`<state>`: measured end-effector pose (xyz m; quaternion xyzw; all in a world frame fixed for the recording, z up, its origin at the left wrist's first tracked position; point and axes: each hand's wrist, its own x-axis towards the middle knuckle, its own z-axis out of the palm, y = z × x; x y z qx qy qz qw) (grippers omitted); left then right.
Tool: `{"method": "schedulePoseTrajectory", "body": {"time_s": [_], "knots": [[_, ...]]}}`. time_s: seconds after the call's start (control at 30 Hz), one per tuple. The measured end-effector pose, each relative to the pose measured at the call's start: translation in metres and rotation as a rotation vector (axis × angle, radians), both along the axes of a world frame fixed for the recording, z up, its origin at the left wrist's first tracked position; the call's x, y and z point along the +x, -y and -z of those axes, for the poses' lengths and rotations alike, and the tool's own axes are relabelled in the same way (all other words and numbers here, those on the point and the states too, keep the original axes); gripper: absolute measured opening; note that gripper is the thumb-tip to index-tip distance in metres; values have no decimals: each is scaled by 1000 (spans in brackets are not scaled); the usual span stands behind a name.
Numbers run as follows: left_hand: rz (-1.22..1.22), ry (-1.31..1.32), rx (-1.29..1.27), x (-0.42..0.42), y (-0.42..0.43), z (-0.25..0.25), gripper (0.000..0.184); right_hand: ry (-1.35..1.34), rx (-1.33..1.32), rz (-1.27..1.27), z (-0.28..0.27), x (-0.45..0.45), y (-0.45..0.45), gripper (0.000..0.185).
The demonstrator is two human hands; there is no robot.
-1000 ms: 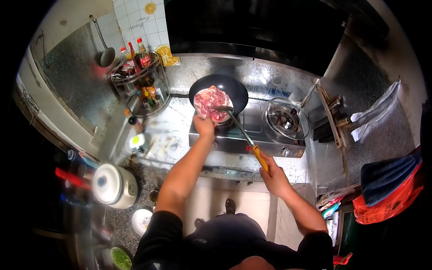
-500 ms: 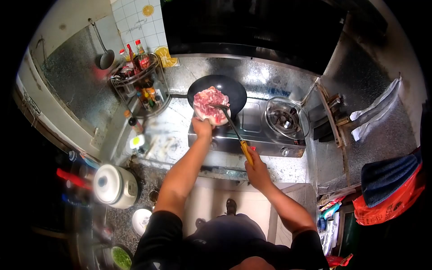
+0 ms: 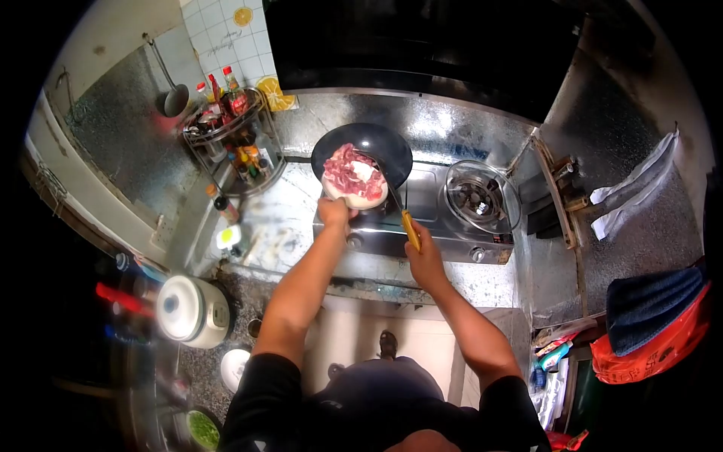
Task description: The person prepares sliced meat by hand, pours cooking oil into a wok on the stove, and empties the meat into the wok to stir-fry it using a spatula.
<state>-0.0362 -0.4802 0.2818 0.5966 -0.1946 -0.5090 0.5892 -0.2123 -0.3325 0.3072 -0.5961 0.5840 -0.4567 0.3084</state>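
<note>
My left hand [image 3: 335,212] grips the near rim of a white bowl [image 3: 364,202], tipped over the near part of a black wok [image 3: 392,154]. Pinkish-red sliced raw meat [image 3: 344,173] fills much of the bowl, and a white patch of its inside shows among the slices. My right hand [image 3: 426,260] is closed around the yellow handle of a spatula [image 3: 410,230]. Its dark shaft runs up past the bowl's right side, and its blade is at the far edge of the meat, partly hidden.
The wok sits on the left burner of a steel gas stove [image 3: 425,200]; a glass lid [image 3: 482,197] covers the right burner. A bottle rack [image 3: 233,124] stands at the left. Nearer are a rice cooker [image 3: 192,310], a white dish [image 3: 236,368] and chopped greens [image 3: 203,429].
The spatula has moved from the middle of the meat to its far right edge. Meat has shifted, baring some of the bowl's white inside. My right hand has come slightly up and left.
</note>
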Motion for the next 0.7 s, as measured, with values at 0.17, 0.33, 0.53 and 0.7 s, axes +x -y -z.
{"method": "schedulePoseTrajectory", "body": {"time_s": [0.17, 0.33, 0.53, 0.7], "knots": [[35, -31, -66, 4, 4, -1, 31, -10, 52, -42, -22, -25, -8, 48], [47, -9, -114, 11, 5, -11, 30, -102, 50, -108, -70, -52, -68, 48], [79, 19, -93, 13, 9, -8, 30, -169, 194, -144, -68, -48, -92, 46], [107, 49, -103, 8, 6, -7, 29, -131, 79, -168, -43, -28, -57, 47]]}}
